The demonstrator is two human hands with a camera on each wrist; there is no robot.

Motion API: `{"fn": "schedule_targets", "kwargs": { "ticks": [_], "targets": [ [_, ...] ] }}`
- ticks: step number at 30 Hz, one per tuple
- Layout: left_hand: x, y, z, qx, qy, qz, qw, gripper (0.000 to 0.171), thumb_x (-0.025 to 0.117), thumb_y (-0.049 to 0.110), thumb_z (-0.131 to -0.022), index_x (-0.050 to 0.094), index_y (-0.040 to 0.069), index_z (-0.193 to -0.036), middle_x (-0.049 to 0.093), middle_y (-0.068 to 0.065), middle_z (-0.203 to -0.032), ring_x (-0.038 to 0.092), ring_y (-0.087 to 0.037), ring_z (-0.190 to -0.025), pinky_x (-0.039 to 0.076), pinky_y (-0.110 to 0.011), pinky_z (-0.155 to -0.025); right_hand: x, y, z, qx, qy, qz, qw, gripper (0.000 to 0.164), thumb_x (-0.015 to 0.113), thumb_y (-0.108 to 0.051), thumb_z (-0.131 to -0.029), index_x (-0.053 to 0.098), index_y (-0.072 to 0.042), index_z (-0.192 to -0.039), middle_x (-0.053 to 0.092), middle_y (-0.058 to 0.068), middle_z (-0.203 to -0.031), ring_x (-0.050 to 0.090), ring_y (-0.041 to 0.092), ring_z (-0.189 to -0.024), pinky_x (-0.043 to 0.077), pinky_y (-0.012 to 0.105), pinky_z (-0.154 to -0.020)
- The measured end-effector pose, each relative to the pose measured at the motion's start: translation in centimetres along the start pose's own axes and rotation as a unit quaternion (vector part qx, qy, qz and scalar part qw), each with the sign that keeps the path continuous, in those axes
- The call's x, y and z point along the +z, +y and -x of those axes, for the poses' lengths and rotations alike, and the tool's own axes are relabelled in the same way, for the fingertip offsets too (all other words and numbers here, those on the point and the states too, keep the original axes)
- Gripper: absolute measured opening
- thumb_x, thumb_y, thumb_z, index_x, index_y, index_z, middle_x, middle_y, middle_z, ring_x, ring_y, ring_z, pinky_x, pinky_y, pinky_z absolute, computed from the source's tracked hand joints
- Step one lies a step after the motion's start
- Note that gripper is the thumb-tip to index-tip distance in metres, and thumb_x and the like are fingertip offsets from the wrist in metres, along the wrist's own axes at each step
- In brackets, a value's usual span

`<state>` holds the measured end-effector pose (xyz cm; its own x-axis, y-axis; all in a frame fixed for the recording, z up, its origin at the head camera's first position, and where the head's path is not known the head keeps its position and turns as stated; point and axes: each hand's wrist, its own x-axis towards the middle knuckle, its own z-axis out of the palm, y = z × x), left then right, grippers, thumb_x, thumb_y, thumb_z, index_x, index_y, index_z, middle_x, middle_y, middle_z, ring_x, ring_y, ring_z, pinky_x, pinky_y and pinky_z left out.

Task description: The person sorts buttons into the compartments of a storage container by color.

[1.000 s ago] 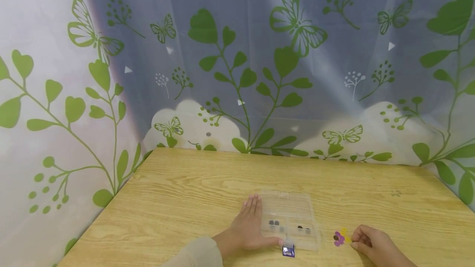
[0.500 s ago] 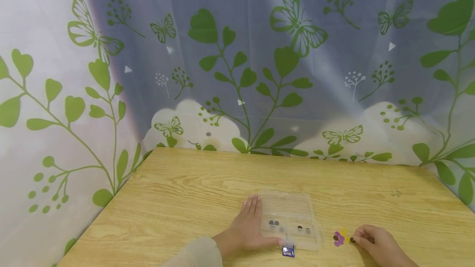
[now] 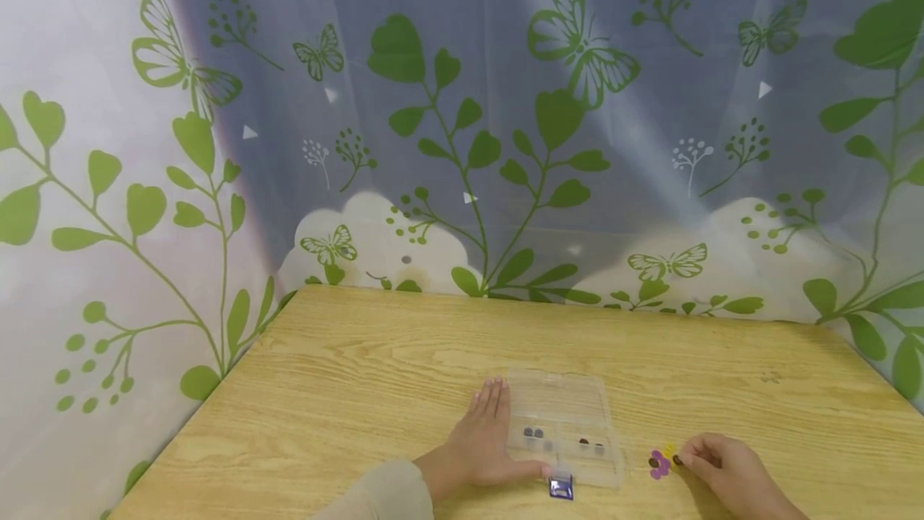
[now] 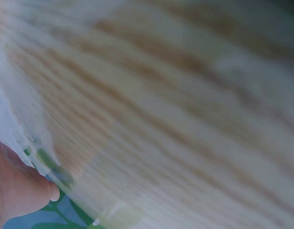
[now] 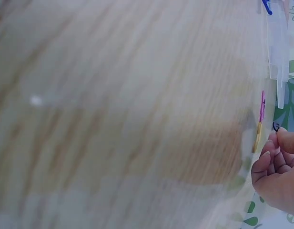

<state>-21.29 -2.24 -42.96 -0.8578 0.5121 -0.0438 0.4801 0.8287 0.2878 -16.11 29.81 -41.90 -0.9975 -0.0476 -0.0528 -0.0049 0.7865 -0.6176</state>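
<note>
My right hand (image 3: 732, 468) pinches a small dark round disc (image 3: 677, 461) between thumb and fingertip, close over a yellow flower-shaped piece (image 3: 668, 450). Touching or overlapping that piece on its left is a purple flower-shaped piece (image 3: 662, 469) with a dark disc at its centre. In the right wrist view the disc (image 5: 276, 126) shows at the fingertips, just above the flat flower pieces. My left hand (image 3: 482, 444) lies with straight fingers along the left side of a clear plastic box (image 3: 559, 400), its thumb stretched along the near edge.
The box lies open, with several small dark discs (image 3: 533, 433) in its compartments. A shiny purple square (image 3: 561, 488) sits at its near edge. The wooden table (image 3: 346, 375) meets a patterned curtain (image 3: 462, 143) at the back and left.
The dark disc came into sight at my right fingertips, then moved slightly left and away from me over the yellow flower piece. My left hand has stayed in place.
</note>
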Motion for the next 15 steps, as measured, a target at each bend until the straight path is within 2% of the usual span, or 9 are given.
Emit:
{"fn": "schedule_targets", "kwargs": {
  "ticks": [5, 15],
  "targets": [
    [0.1, 0.0, -0.1, 0.002, -0.002, 0.004, 1.0000, 0.115, 0.042, 0.080, -0.074, 0.010, -0.004, -0.147, 0.007, -0.022, -0.155, 0.008, -0.032, -0.144, 0.014, -0.040, -0.119, 0.0, -0.3, 0.0, -0.010, 0.001, -0.009, 1.000, 0.010, 0.053, -0.008, -0.092, 0.061, -0.001, -0.091, 0.054, -0.001, -0.078, 0.039, -0.001, -0.065, 0.041, 0.016, -0.057],
    [-0.1, 0.0, 0.0, 0.001, -0.002, 0.006, 1.0000, 0.116, 0.043, 0.080, -0.074, 0.010, -0.004, -0.147, 0.007, -0.022, -0.155, 0.008, -0.031, -0.144, 0.014, -0.040, -0.119, 0.6, -1.3, -0.3, -0.035, 0.032, -0.010, 0.999, 0.009, 0.058, -0.008, -0.089, 0.063, -0.001, -0.089, 0.062, -0.001, -0.078, 0.044, -0.003, -0.063, 0.044, 0.015, -0.058]
  ]
}}
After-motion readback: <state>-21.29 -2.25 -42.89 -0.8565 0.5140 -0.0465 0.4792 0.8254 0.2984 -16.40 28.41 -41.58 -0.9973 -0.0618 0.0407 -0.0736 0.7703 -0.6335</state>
